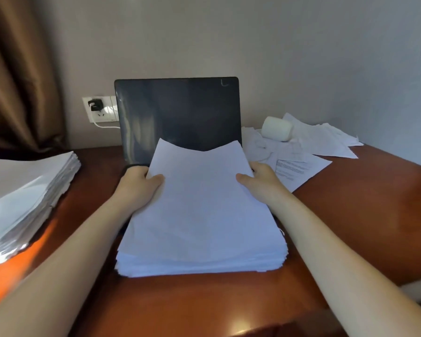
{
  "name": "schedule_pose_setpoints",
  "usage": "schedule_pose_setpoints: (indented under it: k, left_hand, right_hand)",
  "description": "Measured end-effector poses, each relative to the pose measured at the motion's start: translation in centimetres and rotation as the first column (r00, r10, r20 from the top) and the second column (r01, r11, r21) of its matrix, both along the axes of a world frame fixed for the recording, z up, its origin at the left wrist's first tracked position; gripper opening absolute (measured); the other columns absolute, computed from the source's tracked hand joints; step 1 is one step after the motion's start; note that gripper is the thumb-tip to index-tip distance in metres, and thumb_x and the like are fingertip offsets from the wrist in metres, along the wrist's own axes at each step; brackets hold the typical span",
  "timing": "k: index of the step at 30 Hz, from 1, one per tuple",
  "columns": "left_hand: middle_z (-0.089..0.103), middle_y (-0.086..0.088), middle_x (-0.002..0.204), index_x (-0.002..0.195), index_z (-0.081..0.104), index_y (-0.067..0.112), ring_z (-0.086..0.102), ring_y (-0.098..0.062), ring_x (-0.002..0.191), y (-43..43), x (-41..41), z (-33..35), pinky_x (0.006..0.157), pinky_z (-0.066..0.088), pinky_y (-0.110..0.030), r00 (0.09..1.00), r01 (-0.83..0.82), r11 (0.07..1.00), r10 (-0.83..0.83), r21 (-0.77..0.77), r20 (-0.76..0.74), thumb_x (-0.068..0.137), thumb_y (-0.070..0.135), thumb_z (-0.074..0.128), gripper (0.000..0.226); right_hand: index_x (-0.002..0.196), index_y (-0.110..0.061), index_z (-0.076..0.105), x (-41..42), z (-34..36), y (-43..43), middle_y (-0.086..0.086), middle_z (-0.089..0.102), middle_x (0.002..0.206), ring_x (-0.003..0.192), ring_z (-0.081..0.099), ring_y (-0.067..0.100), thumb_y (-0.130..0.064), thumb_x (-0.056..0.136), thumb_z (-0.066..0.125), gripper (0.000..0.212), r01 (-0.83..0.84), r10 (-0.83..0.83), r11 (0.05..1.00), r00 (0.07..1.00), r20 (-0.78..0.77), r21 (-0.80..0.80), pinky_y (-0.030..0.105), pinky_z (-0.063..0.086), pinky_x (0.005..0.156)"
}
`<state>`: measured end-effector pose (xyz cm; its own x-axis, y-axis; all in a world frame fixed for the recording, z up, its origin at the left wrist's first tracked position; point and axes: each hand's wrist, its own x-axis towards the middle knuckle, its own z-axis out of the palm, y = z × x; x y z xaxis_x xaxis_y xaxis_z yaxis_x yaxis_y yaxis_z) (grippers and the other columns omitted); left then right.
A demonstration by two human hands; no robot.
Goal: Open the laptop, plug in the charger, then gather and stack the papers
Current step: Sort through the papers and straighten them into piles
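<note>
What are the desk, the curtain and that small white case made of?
The desk looks like wood or veneer under glossy reddish-brown varnish: it mirrors light. The curtain seems heavy brown fabric, slightly shiny, hanging in soft folds. The white case is probably smooth matte plastic, judging by its rounded corners.

Brown curtain point(17, 81) left; white wall socket point(105, 116) near it; white rounded case point(276, 128) right rear of reddish-brown desk point(362, 203).

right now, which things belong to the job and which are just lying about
Job: open dark laptop; black charger plug in white wall socket; thick white paper stack, gripped by left hand and right hand; loose printed white sheets; tall white paper pile.
Lying about: rounded white case; brown fabric curtain.
</note>
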<state>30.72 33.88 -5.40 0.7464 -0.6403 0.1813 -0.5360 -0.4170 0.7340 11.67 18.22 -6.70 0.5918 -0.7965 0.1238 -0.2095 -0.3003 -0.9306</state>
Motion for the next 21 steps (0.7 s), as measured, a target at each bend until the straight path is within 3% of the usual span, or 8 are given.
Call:
schedule_pose_setpoints:
  k: [4,6,9,11,13,15,17,21]
  left_hand:
    - [0.054,-0.003,0.070,0.066,0.051,0.014,0.051,-0.029,0.073,0.0,0.3,-0.7,0.063,0.037,-0.032,0.999,-0.014,0.999,0.012,0.043,0.036,0.081,0.038,0.056,0.028]
    - [0.061,-0.009,0.097,0.093,0.060,0.012,0.054,-0.035,0.096,-0.2,0.3,-1.3,0.083,0.044,-0.040,0.995,-0.042,0.991,0.030,0.125,0.098,0.083,0.035,0.057,0.025]
    - [0.040,-0.015,0.138,0.134,0.040,0.012,0.037,-0.037,0.126,-0.6,0.1,-1.4,0.102,0.035,-0.045,0.978,-0.094,0.947,0.030,0.307,0.207,0.090,0.026,0.055,0.048]
    - [0.030,-0.010,0.146,0.141,0.028,0.017,0.028,-0.034,0.132,-1.0,-0.2,-0.6,0.104,0.029,-0.044,0.958,-0.105,0.915,-0.012,0.389,0.287,0.089,0.023,0.054,0.058]
    - [0.028,-0.006,0.147,0.142,0.028,0.022,0.025,-0.031,0.135,-1.5,-0.4,0.4,0.105,0.026,-0.041,0.916,-0.102,0.877,-0.102,0.470,0.388,0.088,0.021,0.053,0.061]
    - [0.034,-0.005,0.143,0.137,0.037,0.023,0.029,-0.030,0.132,-2.3,-0.9,1.5,0.102,0.028,-0.039,0.873,-0.068,0.850,-0.203,0.523,0.443,0.087,0.022,0.053,0.052]
    - [0.038,-0.004,0.143,0.138,0.037,0.023,0.033,-0.028,0.130,-3.5,-1.8,2.4,0.103,0.030,-0.038,0.866,0.033,0.836,-0.297,0.548,0.401,0.090,0.027,0.052,0.051]
    - [0.046,-0.003,0.134,0.132,0.043,0.020,0.048,-0.025,0.110,-7.0,-4.1,3.1,0.090,0.043,-0.033,0.854,0.286,0.824,-0.451,0.488,0.261,0.093,0.033,0.050,0.042]
  right_hand:
    - [0.117,-0.011,0.061,0.2,-0.5,0.0,-0.001,0.063,0.107,0.099,0.059,0.017,-0.016,0.095,0.052,0.024,0.022,-0.036,0.990,0.994,-0.102,-0.136,0.024,0.046,0.079]
    - [0.117,-0.009,0.059,0.3,-0.9,0.1,0.000,0.061,0.109,0.097,0.056,0.016,-0.021,0.096,0.051,0.026,0.026,-0.066,0.977,0.980,-0.187,-0.212,0.023,0.044,0.079]
    - [0.104,-0.008,0.060,0.5,-1.4,0.0,0.008,0.054,0.113,0.103,0.052,0.024,-0.035,0.095,0.050,0.030,0.006,-0.154,0.932,0.912,-0.381,-0.362,0.037,0.048,0.088]
    - [0.079,-0.012,0.054,0.1,-1.2,-0.3,0.007,0.044,0.104,0.103,0.043,0.025,-0.040,0.094,0.049,0.032,0.001,-0.212,0.913,0.855,-0.473,-0.408,0.040,0.045,0.089]
    - [0.071,-0.012,0.049,-0.4,-0.9,-1.1,0.004,0.041,0.093,0.098,0.038,0.023,-0.039,0.093,0.049,0.035,-0.009,-0.225,0.900,0.847,-0.482,-0.436,0.036,0.043,0.081]
    - [0.088,-0.017,0.059,-1.0,-0.6,-2.4,0.006,0.048,0.095,0.100,0.044,0.024,-0.036,0.092,0.052,0.021,0.009,-0.202,0.910,0.883,-0.423,-0.415,0.032,0.041,0.079]
    - [0.121,-0.013,0.061,-1.9,-0.2,-3.9,0.008,0.057,0.115,0.112,0.049,0.024,-0.030,0.093,0.054,0.034,0.039,-0.199,0.922,0.901,-0.386,-0.385,0.030,0.041,0.086]
    - [0.126,-0.009,0.059,-3.6,0.1,-7.2,0.010,0.059,0.124,0.114,0.053,0.023,-0.022,0.094,0.054,0.034,0.071,-0.223,0.926,0.894,-0.388,-0.370,0.025,0.039,0.086]
